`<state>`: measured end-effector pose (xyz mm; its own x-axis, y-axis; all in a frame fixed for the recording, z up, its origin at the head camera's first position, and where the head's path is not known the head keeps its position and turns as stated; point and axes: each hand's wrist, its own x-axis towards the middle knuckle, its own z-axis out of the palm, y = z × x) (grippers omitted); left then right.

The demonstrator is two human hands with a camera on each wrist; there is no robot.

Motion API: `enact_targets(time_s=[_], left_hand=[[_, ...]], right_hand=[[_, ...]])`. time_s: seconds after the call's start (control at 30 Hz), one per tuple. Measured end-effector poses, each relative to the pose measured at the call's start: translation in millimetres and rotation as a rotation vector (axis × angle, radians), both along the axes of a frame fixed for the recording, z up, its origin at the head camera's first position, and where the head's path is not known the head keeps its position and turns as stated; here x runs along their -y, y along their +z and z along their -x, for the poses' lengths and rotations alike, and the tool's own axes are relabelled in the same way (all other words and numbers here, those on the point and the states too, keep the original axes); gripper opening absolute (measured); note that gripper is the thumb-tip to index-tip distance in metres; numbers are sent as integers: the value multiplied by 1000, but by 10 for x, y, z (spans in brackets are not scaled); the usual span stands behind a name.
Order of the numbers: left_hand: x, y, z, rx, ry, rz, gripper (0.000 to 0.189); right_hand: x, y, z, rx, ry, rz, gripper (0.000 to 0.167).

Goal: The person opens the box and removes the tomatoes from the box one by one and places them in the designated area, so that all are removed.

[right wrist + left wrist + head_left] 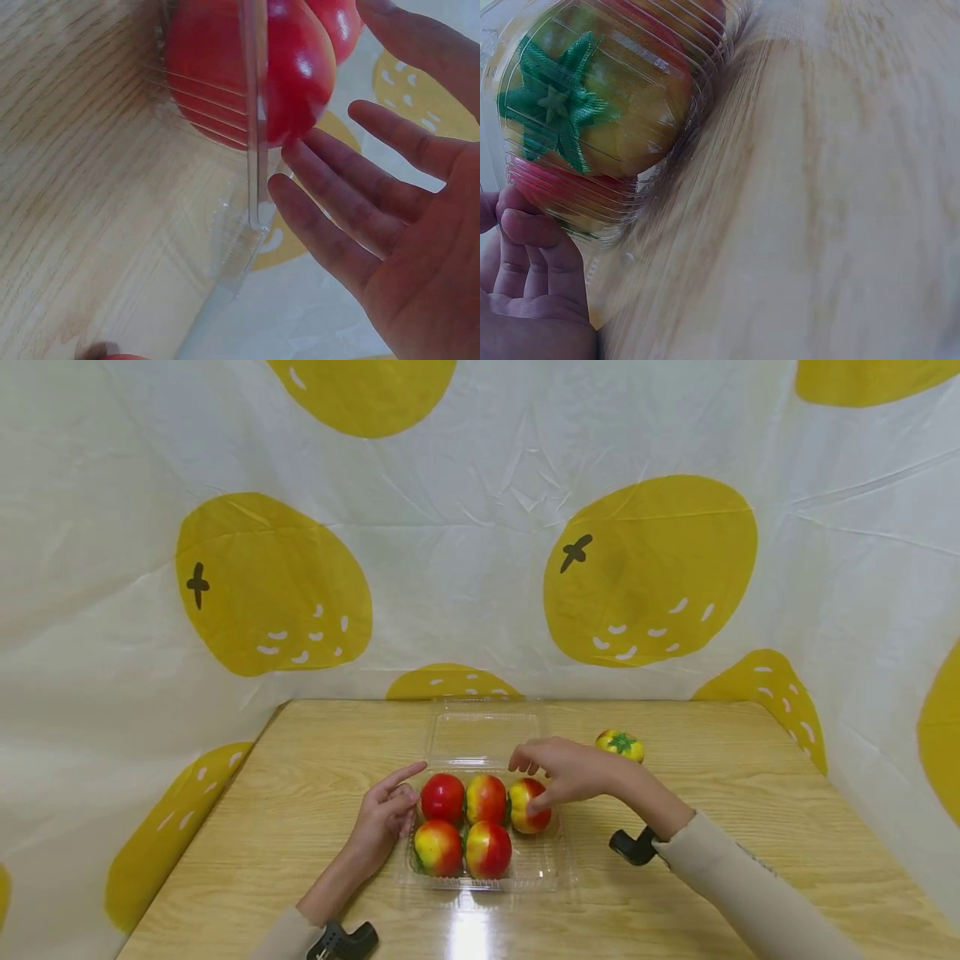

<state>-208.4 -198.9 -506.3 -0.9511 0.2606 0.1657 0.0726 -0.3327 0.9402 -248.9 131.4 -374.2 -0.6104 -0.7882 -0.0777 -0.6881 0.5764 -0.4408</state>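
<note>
Sitting just beside the right grip (573,768) is a red-yellow fruit (528,822).

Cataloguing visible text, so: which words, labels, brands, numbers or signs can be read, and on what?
No readable text: none shows on the artificial fruits, the clear clamshell box or the fruit-print backdrop, whose dark crosses are drawn shapes.
Any marking on the black wrist devices is too small to read.

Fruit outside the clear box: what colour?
The fruit is mostly yellow with some red and a green leaf cap; best in the head view.
</note>
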Motion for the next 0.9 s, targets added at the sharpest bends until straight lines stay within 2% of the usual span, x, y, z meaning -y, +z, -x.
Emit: enact_targets(time_s=[0.13,0.5,0.9], left_hand=[[-8,5,0,4,0,-4,53],[-12,7,-2,18,4,-2,53],[-13,4,5,10,0,-7,52]], right_hand=[[25,-9,-13,19,-18,-35,51],[108,-57,-50,-24,-52,-116,45],[135,-55,-76,17,-69,-150,57]])
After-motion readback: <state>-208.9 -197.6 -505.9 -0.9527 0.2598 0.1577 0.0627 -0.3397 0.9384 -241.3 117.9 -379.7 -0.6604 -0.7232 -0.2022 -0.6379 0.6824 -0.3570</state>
